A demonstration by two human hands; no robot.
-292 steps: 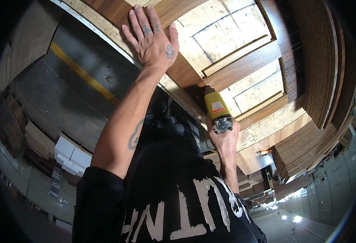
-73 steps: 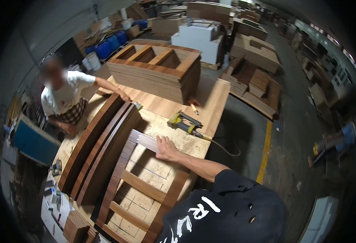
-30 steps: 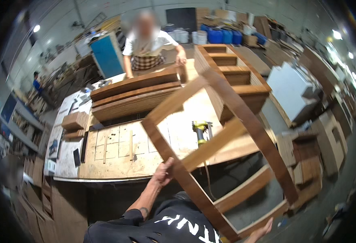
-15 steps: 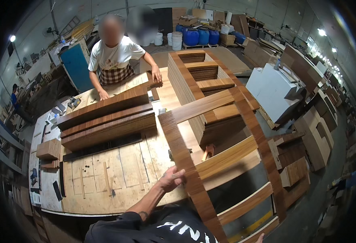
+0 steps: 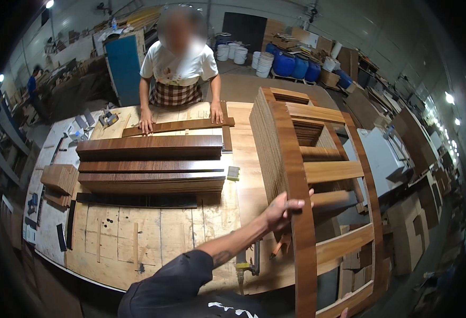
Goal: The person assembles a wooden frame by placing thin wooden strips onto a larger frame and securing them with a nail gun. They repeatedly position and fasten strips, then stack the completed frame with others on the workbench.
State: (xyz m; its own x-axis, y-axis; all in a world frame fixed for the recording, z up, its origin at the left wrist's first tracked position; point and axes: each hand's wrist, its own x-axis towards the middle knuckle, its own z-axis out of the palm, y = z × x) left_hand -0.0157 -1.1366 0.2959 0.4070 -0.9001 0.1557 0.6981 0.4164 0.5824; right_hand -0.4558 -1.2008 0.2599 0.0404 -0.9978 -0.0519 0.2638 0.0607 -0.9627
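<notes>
A brown ladder-shaped wooden frame (image 5: 304,249) with several lighter crosspieces is held tilted over the table's right end. My left hand (image 5: 285,210) is closed on its left rail, thumb over the face. Of my right hand (image 5: 344,314), only a fingertip shows, at the frame's lower end by the bottom edge; the rest is out of sight. Just behind the held frame rises a stack of similar frames (image 5: 269,146), partly covered by it. An orange-handled tool (image 5: 281,246) lies beside the left rail, below my left hand.
Stacked dark brown boards (image 5: 151,184) lie on the wooden worktable (image 5: 161,249). Across it, a co-worker (image 5: 179,69) has both hands on a narrow board (image 5: 174,127). A small grey-green block (image 5: 233,173) and a brass-ended tool (image 5: 242,269) lie nearer. Pale cabinets (image 5: 389,159) stand right.
The held frame has swung more upright and nearer the stack, with my left hand moving right and farther away. The co-worker's board has come apart from the dark boards. My view has turned left.
</notes>
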